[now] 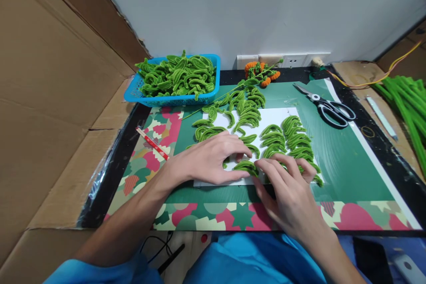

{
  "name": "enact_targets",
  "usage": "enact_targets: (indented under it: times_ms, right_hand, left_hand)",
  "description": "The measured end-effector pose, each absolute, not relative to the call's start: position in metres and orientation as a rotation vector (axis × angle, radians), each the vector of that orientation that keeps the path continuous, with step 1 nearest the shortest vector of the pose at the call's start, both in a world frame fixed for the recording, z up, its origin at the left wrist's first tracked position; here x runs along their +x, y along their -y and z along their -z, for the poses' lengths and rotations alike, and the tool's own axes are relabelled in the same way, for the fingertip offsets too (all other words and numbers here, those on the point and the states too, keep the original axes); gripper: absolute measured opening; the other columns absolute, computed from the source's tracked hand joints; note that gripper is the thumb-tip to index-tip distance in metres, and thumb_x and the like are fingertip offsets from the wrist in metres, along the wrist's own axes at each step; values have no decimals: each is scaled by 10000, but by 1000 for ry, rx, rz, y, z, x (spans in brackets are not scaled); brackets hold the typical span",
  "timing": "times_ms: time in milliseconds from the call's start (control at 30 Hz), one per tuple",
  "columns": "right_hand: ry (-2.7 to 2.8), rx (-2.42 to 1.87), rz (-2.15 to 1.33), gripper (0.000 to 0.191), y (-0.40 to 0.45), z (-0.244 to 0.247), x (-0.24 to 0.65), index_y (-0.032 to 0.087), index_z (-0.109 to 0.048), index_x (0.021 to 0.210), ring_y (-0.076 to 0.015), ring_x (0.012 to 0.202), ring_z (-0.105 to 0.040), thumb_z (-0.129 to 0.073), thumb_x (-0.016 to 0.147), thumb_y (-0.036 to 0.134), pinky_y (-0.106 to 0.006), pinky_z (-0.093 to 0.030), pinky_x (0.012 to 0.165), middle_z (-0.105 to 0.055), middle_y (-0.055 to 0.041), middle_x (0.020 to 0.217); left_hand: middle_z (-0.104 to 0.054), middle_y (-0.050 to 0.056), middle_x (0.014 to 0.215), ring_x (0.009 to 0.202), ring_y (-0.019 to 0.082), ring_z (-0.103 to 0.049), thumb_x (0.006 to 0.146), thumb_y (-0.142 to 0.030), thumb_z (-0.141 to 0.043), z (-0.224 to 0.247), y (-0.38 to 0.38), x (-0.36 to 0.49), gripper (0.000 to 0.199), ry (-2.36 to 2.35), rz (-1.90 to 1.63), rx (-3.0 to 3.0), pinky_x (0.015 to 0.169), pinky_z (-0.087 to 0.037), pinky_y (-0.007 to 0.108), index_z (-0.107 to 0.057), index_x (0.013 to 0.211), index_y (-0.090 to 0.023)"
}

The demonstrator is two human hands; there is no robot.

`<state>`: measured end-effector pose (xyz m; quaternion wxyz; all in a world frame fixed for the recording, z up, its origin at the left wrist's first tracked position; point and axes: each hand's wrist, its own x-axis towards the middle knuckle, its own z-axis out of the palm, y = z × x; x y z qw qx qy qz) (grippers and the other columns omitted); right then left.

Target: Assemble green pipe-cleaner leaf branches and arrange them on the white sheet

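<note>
Curved green chenille-stem leaves lie in overlapping rows on a white sheet of paper [271, 117]. My left hand [216, 155] rests over the left part of the sheet, its thumb and fingers apart. Its thumb lies along the near side of a green chenille leaf [244, 167]. At that leaf's right end, the index finger and thumb of my right hand [293, 184] close on the tip. The other fingers of my right hand curl over the lower ends of two leaf rows, including the long right-hand row [296, 137]. My left palm hides some leaves.
A blue basket [129, 93] heaped with green leaves stands at the back left. Orange chenille pieces [251, 69] on a green stem lie near the wall. Scissors [328, 106] are at the right, with green stems [404, 108] beyond. A red paper packet [153, 143] lies left.
</note>
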<state>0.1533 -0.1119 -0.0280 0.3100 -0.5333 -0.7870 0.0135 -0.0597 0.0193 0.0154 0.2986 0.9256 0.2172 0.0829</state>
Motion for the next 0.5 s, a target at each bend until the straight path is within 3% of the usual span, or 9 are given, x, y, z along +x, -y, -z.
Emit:
enact_targets:
  times_ms: [300, 500]
  right_hand:
    - [1984, -1455, -156, 155, 106, 25, 153, 243, -648, 1193, -269, 1103, -657, -606, 1073, 156, -443, -295, 975, -807, -30, 1068]
    - [2058, -1487, -88, 248, 94, 23, 149, 269, -653, 1247, -281, 1099, -646, -639, 1036, 139, -462, -274, 985, -801, -19, 1033]
  left_hand:
    - [-740, 44, 934, 889, 212, -662, 964, -249, -709, -15, -21, -61, 150, -600, -266, 2493, 888, -485, 365, -771, 1082, -181]
    - [-753, 45, 924, 864, 211, -650, 983, -230, -688, -11, -21, -61, 102, -595, -282, 2530, 856, -468, 357, -765, 1029, -179]
